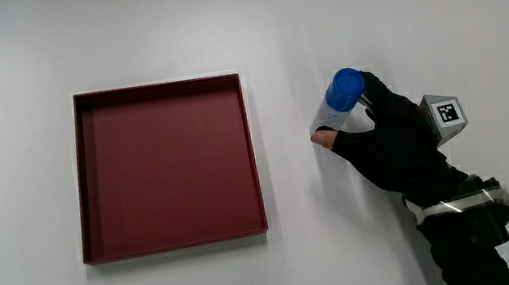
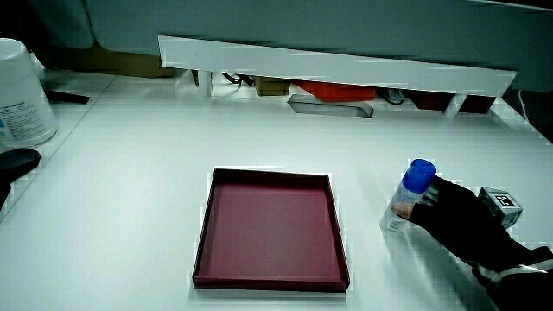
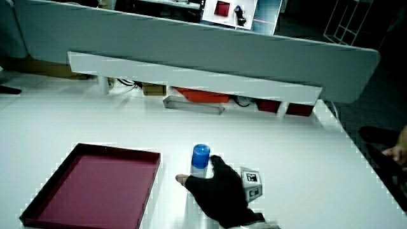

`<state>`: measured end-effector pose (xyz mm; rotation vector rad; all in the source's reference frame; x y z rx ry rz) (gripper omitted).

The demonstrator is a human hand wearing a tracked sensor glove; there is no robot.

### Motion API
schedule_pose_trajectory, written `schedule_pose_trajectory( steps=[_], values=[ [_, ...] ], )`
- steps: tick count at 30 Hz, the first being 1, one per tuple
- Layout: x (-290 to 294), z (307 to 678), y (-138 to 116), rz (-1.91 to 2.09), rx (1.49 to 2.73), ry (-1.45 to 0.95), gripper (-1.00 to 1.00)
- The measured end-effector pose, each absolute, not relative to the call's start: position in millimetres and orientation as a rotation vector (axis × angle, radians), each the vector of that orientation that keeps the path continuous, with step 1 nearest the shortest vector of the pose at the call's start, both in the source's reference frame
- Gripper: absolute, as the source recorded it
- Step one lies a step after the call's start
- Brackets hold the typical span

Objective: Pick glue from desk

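A glue bottle (image 1: 334,103) with a clear body and a blue cap stands on the white table beside the dark red tray (image 1: 166,166). The gloved hand (image 1: 385,138) is wrapped around the bottle's body, thumb on the side toward the tray, fingers curled round it. The patterned cube (image 1: 445,114) sits on the back of the hand. In both side views the glue bottle (image 2: 408,194) (image 3: 200,161) stands upright with its base at the table surface, and the hand (image 2: 462,223) (image 3: 216,186) grips it from the person's side.
The shallow red tray (image 2: 268,231) (image 3: 95,184) holds nothing. A white tub (image 2: 22,95) stands at the table's edge in a side view. A low white partition shelf (image 2: 337,65) with small items under it runs along the table farthest from the person.
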<state>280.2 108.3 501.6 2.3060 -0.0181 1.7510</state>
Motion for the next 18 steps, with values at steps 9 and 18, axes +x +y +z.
schedule_pose_trajectory(
  steps=[9,18],
  values=[
    [271.1,512.5,62.1,1.628,2.285,0.004,0.00],
    [251.8,528.5,19.8,1.707,2.135,0.080,0.00]
  ],
)
